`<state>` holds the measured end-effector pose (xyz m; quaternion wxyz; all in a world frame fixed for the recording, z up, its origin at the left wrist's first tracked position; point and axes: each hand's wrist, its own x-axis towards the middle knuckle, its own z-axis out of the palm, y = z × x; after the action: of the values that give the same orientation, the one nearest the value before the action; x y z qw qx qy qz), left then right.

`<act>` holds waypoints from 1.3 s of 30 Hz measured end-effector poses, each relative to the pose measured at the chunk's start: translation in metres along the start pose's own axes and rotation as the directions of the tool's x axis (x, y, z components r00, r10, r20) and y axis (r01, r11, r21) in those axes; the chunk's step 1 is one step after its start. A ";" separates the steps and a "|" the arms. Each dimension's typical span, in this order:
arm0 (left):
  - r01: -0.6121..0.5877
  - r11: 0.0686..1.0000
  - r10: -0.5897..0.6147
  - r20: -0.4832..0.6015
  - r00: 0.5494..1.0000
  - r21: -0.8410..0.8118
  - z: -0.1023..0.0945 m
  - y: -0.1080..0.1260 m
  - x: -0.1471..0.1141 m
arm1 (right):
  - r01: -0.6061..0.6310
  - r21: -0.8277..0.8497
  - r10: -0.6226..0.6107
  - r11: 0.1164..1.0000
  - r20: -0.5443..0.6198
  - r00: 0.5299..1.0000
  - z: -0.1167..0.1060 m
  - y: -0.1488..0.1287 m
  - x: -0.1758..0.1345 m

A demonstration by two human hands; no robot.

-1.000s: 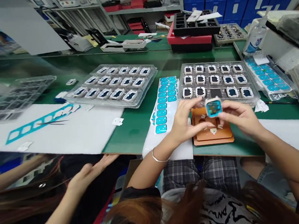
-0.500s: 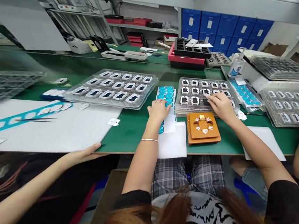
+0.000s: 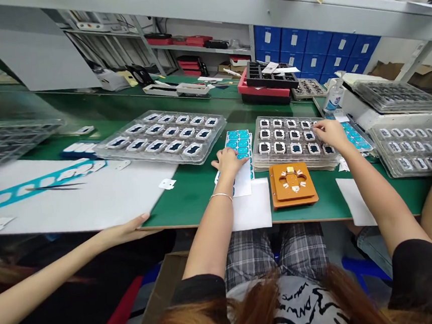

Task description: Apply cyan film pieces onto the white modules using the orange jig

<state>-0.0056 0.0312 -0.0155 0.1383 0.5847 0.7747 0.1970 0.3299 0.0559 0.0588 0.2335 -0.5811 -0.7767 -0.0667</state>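
Note:
My left hand (image 3: 228, 162) lies with its fingers spread on a sheet of blue stickers (image 3: 243, 135), which has a white backing. Over the right side of a clear plastic tray (image 3: 258, 162), my right hand (image 3: 331, 133) pinches with thumb and fingers together. Its fingertips are by the rightmost part of the middle row, and whatever they hold is too small to make out. The tray carries rows of small white frames with dark centres (image 3: 280, 147). Between my hands, at the table's front edge, stands an orange fixture (image 3: 293, 184) with a shaped recess. A white pad (image 3: 256, 211) lies beside it.
A second tray of frames (image 3: 161, 136) sits to the left. A co-worker's hand (image 3: 131, 229) touches the white board (image 3: 91, 203), where tweezers (image 3: 57, 187) lie. More trays (image 3: 407, 150), a pump bottle (image 3: 333, 96) and another white sheet (image 3: 355, 200) are on the right.
My right hand has moved right and away from me, from the tray's middle to its right edge. My left hand stays on the sticker sheet. The camera view has shifted slightly.

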 end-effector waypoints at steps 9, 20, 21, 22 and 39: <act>0.012 1.000 -0.010 0.085 0.996 -0.020 -0.004 0.001 0.006 | -0.162 -0.045 0.161 0.986 -0.019 0.987 0.010 0.026 0.022; 0.059 0.998 -0.057 0.089 0.994 -0.019 -0.005 0.001 0.004 | -0.334 0.142 0.339 0.932 -0.011 0.941 0.028 0.027 0.038; 0.067 0.998 -0.065 0.092 0.994 -0.021 -0.005 0.002 0.004 | -0.339 0.190 0.350 0.921 -0.024 0.936 0.028 0.027 0.040; 0.075 0.997 -0.073 0.094 0.993 -0.024 -0.005 0.002 0.004 | -0.336 0.242 0.356 0.910 -0.042 0.934 0.026 0.026 0.040; -0.085 0.989 0.074 -0.092 0.993 -0.121 -0.017 0.010 -0.023 | 0.359 0.606 -0.488 0.710 0.057 0.871 -0.012 -0.038 -0.092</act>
<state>0.0021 0.0090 0.0034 0.1327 0.5963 0.7422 0.2755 0.3181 -0.0409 0.0354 0.2921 -0.2912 -0.8926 0.1823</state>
